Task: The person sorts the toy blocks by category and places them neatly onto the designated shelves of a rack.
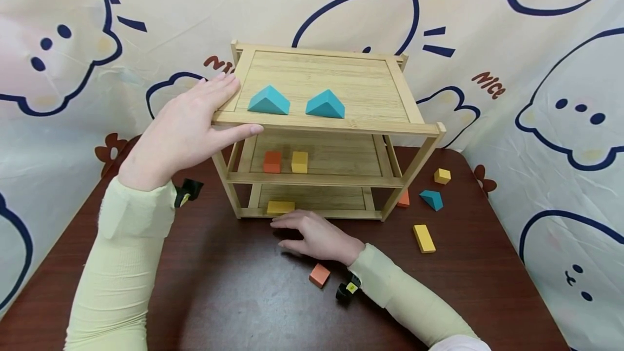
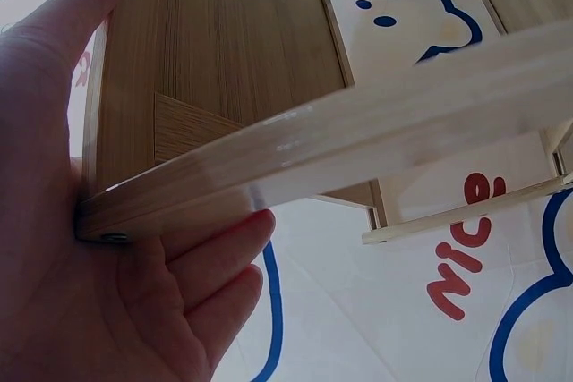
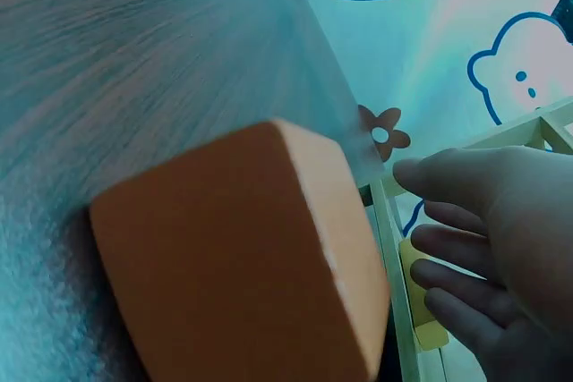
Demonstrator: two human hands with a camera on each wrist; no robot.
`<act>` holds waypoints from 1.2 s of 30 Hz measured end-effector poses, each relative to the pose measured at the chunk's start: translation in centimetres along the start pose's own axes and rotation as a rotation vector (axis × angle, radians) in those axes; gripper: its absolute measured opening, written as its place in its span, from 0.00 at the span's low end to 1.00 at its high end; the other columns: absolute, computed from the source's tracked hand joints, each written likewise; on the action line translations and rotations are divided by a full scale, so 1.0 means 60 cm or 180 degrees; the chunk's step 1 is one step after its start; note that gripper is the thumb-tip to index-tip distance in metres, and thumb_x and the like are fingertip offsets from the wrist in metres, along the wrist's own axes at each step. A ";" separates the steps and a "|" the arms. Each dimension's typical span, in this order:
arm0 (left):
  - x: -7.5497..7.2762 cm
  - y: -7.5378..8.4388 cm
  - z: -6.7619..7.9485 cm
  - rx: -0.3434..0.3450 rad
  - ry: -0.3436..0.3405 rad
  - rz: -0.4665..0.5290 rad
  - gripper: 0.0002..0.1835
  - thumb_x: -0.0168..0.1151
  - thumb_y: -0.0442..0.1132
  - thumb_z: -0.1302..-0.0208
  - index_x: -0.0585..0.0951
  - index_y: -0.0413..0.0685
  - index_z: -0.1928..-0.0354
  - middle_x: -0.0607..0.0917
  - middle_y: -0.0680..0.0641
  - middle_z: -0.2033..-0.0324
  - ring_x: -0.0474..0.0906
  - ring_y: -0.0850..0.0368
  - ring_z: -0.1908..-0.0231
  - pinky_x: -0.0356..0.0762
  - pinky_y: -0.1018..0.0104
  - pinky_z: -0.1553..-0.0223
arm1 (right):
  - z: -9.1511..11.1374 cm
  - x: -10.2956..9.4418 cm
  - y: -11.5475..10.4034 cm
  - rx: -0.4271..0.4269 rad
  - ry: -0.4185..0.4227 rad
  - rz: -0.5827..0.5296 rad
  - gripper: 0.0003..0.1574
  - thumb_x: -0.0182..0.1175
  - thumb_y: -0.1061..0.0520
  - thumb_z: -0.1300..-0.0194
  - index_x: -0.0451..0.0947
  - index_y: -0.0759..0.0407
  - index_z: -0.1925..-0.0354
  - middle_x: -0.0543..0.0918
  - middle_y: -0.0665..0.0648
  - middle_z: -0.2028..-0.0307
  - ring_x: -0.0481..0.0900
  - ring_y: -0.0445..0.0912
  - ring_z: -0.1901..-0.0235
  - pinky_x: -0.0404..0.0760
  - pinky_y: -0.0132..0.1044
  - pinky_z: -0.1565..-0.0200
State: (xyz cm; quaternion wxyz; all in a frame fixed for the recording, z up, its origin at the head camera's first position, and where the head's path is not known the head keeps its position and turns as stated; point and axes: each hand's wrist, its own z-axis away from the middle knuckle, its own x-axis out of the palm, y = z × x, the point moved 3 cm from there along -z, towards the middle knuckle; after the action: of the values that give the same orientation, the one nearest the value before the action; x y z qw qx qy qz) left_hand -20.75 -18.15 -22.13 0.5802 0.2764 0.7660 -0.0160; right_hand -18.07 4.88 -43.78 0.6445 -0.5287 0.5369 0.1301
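A small three-tier wooden shelf (image 1: 312, 126) stands on the dark table. At its top front-left corner my left hand (image 1: 180, 129) grips the frame, thumb along the front edge and fingers on the left side; the left wrist view shows the wooden corner (image 2: 116, 212) between thumb and fingers. My right hand (image 1: 319, 234) is low in front of the bottom tier, fingers loosely extended and holding nothing. Just beyond its fingertips a yellow rectangular block (image 1: 280, 208) lies on the bottom tier. An orange block (image 1: 319, 275) rests on the table by the right wrist.
Two blue triangular blocks, left (image 1: 269, 101) and right (image 1: 325, 104), sit on the top tier. The middle tier bears a red block (image 1: 272, 162) and a yellow block (image 1: 299, 162). Several blocks, including a blue triangle (image 1: 431, 199) and a yellow rectangle (image 1: 424, 239), lie right of the shelf.
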 end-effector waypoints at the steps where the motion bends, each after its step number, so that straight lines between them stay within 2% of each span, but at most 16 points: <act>1: 0.000 0.000 0.000 0.0003 0.0003 0.0003 0.51 0.61 0.69 0.35 0.59 0.45 0.21 0.55 0.46 0.22 0.50 0.47 0.23 0.48 0.48 0.26 | 0.000 0.001 0.000 -0.0003 -0.0018 0.0005 0.28 0.63 0.47 0.26 0.78 0.57 0.34 0.78 0.52 0.36 0.72 0.41 0.35 0.71 0.35 0.36; 10: -0.001 0.000 0.001 0.0003 -0.0006 0.0026 0.51 0.61 0.69 0.35 0.59 0.44 0.21 0.55 0.46 0.22 0.50 0.48 0.23 0.48 0.48 0.26 | -0.011 0.006 0.009 -0.0022 0.0047 0.0043 0.29 0.62 0.48 0.26 0.77 0.58 0.33 0.76 0.53 0.34 0.72 0.42 0.34 0.70 0.35 0.36; 17: -0.001 -0.001 0.001 -0.0008 -0.0020 0.0023 0.51 0.61 0.69 0.35 0.59 0.45 0.21 0.55 0.46 0.22 0.49 0.48 0.23 0.48 0.48 0.26 | -0.024 0.007 0.014 -0.0079 0.0120 0.0100 0.30 0.64 0.50 0.26 0.75 0.59 0.32 0.75 0.58 0.33 0.72 0.44 0.34 0.69 0.34 0.35; 23: -0.001 -0.001 0.002 -0.0022 -0.0026 0.0026 0.51 0.60 0.69 0.35 0.59 0.45 0.21 0.55 0.47 0.22 0.48 0.48 0.23 0.47 0.47 0.26 | -0.030 0.004 0.017 -0.0023 0.0116 0.0065 0.31 0.65 0.52 0.28 0.75 0.60 0.32 0.75 0.59 0.33 0.72 0.45 0.34 0.69 0.34 0.35; 36: -0.001 -0.001 0.001 -0.0021 -0.0015 0.0028 0.51 0.60 0.69 0.35 0.59 0.45 0.21 0.55 0.47 0.22 0.48 0.49 0.23 0.47 0.48 0.26 | -0.007 -0.025 0.013 0.0003 0.0203 -0.0049 0.33 0.62 0.45 0.26 0.74 0.57 0.30 0.76 0.54 0.34 0.71 0.42 0.34 0.69 0.36 0.34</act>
State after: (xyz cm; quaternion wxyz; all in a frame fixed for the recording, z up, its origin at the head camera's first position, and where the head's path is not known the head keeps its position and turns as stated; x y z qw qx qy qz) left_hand -20.70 -18.29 -22.12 0.5830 0.2778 0.7634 -0.0116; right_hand -19.47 5.44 -42.92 0.6283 -0.5363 0.5532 0.1079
